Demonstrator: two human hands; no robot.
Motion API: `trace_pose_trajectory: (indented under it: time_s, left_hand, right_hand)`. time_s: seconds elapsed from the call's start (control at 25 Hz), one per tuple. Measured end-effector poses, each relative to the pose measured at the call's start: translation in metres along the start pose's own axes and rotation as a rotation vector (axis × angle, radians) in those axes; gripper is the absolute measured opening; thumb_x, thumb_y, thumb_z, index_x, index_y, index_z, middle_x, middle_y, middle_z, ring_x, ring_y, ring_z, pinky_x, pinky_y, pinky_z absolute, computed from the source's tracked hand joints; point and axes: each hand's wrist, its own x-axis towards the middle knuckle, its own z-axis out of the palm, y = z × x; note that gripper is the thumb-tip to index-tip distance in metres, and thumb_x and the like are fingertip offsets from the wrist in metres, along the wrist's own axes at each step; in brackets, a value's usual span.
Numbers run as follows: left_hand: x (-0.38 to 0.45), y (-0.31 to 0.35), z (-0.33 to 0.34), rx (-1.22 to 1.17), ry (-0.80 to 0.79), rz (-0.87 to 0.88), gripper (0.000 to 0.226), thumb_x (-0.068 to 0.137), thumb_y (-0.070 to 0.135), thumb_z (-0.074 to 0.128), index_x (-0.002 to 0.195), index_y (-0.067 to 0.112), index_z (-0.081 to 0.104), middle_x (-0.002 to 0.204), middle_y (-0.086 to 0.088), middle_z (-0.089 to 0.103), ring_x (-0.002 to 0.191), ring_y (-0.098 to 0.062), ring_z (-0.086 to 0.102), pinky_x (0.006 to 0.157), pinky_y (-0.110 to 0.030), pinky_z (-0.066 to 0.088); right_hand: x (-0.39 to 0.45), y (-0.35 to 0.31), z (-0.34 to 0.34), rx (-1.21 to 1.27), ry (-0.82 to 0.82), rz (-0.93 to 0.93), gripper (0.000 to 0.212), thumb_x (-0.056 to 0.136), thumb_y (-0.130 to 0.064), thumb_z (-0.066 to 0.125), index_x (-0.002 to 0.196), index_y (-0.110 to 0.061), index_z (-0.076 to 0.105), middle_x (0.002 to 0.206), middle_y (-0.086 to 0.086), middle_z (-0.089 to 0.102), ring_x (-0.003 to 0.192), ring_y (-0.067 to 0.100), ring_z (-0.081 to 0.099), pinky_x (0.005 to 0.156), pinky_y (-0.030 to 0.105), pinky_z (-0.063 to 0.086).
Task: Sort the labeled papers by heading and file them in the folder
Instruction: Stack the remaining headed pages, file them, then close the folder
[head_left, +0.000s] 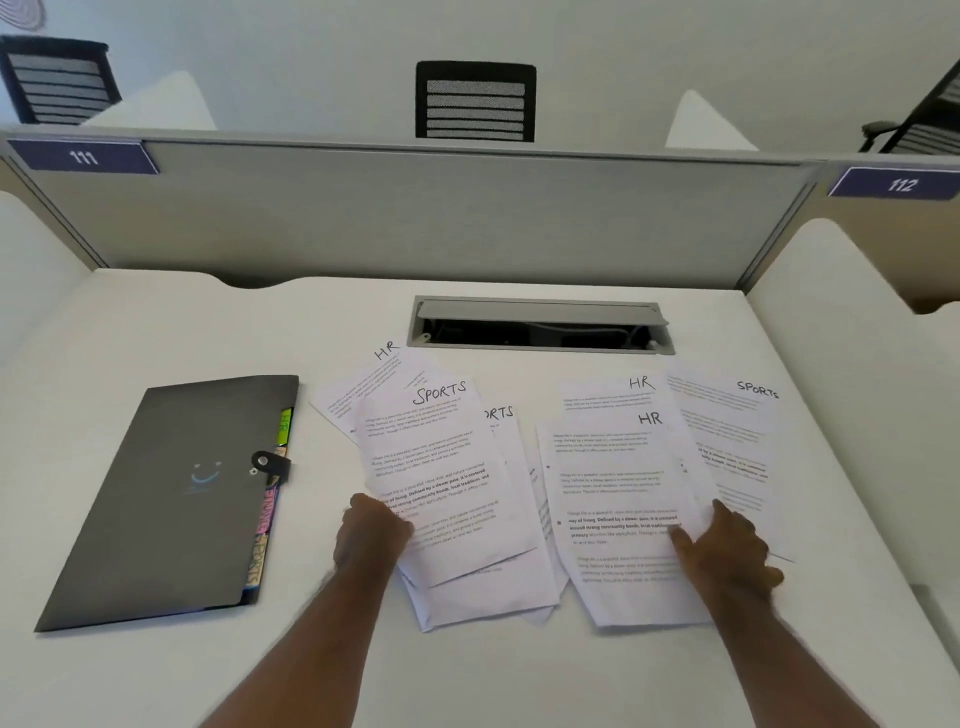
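left hand (371, 530) gripping SPORTS sheet (436, 467), right hand (727, 545) flat on HR sheet (618, 499)

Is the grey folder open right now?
No, the grey folder lies flat and shut on the desk, with its black strap snapped over the front edge.

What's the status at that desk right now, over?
Left hand gripping SPORTS-headed white sheet; right hand flat on HR-headed white sheet. Papers mixed, unsorted. Dark grey tabbed folder shut, strap snapped. Nothing blocking.
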Motion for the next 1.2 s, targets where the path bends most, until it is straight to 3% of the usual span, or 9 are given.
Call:
trace_pose_trajectory:
  time_s: [0.16, 0.32, 0.52, 0.64, 0.72, 0.8, 0.88, 1.0, 1.2]
  left_hand:
    - [0.005, -0.011, -0.003, 0.039, 0.010, 0.085, 0.033, 0.081, 0.019, 0.063, 0.111, 0.008, 0.055, 0.116, -0.014, 0.066, 0.108, -0.036, 0.063, 0.087, -0.041, 0.053]
    - [0.001, -0.017, -0.006, 0.038, -0.013, 0.171, 0.013, 0.082, 0.015, 0.059, 0.095, 0.017, 0.056, 0.107, -0.010, 0.069, 0.093, -0.031, 0.062, 0.082, -0.038, 0.053]
    - [-0.015, -0.020, -0.011, -0.170, 0.189, 0.199, 0.051, 0.084, 0.022, 0.072, 0.127, 0.018, 0.046, 0.128, -0.013, 0.055, 0.116, -0.039, 0.057, 0.093, -0.051, 0.049]
    - [-0.022, -0.010, -0.010, -0.227, 0.229, 0.356, 0.035, 0.088, 0.017, 0.065, 0.121, 0.019, 0.052, 0.117, -0.008, 0.059, 0.107, -0.032, 0.061, 0.091, -0.044, 0.051]
    - [-0.026, 0.001, -0.005, -0.232, 0.147, 0.474, 0.018, 0.090, 0.013, 0.061, 0.103, 0.025, 0.060, 0.100, 0.001, 0.064, 0.095, -0.024, 0.064, 0.087, -0.036, 0.052]
    - [-0.036, 0.015, 0.002, -0.237, -0.036, 0.533, 0.015, 0.091, 0.017, 0.062, 0.087, 0.031, 0.063, 0.088, 0.008, 0.067, 0.084, -0.017, 0.064, 0.083, -0.036, 0.055]
    - [-0.052, 0.028, 0.008, -0.369, -0.277, 0.479, 0.007, 0.094, 0.031, 0.063, 0.098, 0.027, 0.066, 0.094, 0.003, 0.071, 0.078, -0.016, 0.066, 0.071, -0.035, 0.059]
    - [-0.066, 0.041, 0.015, -0.472, -0.495, 0.363, 0.035, 0.093, 0.044, 0.064, 0.120, 0.024, 0.054, 0.110, -0.003, 0.071, 0.088, -0.019, 0.071, 0.065, -0.027, 0.060]
    - [-0.064, 0.046, 0.020, -0.682, -0.559, 0.273, 0.037, 0.086, 0.006, 0.074, 0.118, 0.011, 0.056, 0.113, -0.010, 0.073, 0.097, -0.024, 0.073, 0.071, -0.036, 0.062]
  right_hand:
    - [0.004, 0.001, -0.010, -0.004, 0.006, 0.005, 0.076, 0.079, -0.052, 0.066, 0.140, -0.021, 0.035, 0.130, 0.013, 0.050, 0.120, 0.034, 0.047, 0.097, 0.051, 0.038]
    - [0.016, 0.005, -0.017, 0.299, -0.002, 0.003, 0.065, 0.076, -0.034, 0.075, 0.132, -0.018, 0.045, 0.126, 0.013, 0.059, 0.114, 0.038, 0.054, 0.096, 0.052, 0.041]
    - [0.026, 0.008, -0.034, 0.724, -0.184, -0.090, 0.017, 0.079, -0.021, 0.076, 0.088, -0.011, 0.067, 0.099, 0.009, 0.071, 0.091, 0.030, 0.066, 0.088, 0.045, 0.053]
    - [0.023, 0.011, -0.041, 0.966, -0.374, -0.110, 0.037, 0.067, -0.027, 0.085, 0.097, -0.010, 0.072, 0.102, 0.005, 0.075, 0.094, 0.029, 0.071, 0.089, 0.046, 0.055]
    - [0.018, 0.009, -0.042, 1.068, -0.446, -0.127, 0.053, 0.056, -0.034, 0.089, 0.100, -0.009, 0.073, 0.103, 0.006, 0.076, 0.094, 0.029, 0.072, 0.090, 0.046, 0.054]
    - [0.007, 0.000, -0.044, 1.134, -0.482, -0.155, 0.043, 0.068, -0.027, 0.085, 0.103, -0.006, 0.071, 0.105, 0.008, 0.075, 0.094, 0.029, 0.072, 0.089, 0.044, 0.055]
    - [-0.008, -0.012, -0.044, 1.182, -0.503, -0.167, 0.028, 0.079, -0.014, 0.076, 0.105, -0.005, 0.070, 0.104, 0.008, 0.075, 0.090, 0.026, 0.073, 0.081, 0.038, 0.058]
    - [-0.026, -0.025, -0.038, 1.227, -0.534, -0.162, 0.026, 0.081, -0.011, 0.074, 0.105, -0.003, 0.069, 0.101, 0.010, 0.076, 0.088, 0.028, 0.073, 0.074, 0.036, 0.059]
    - [-0.039, -0.032, -0.027, 1.297, -0.580, -0.156, 0.041, 0.078, -0.024, 0.076, 0.114, -0.007, 0.065, 0.107, 0.010, 0.074, 0.096, 0.031, 0.072, 0.086, 0.047, 0.057]
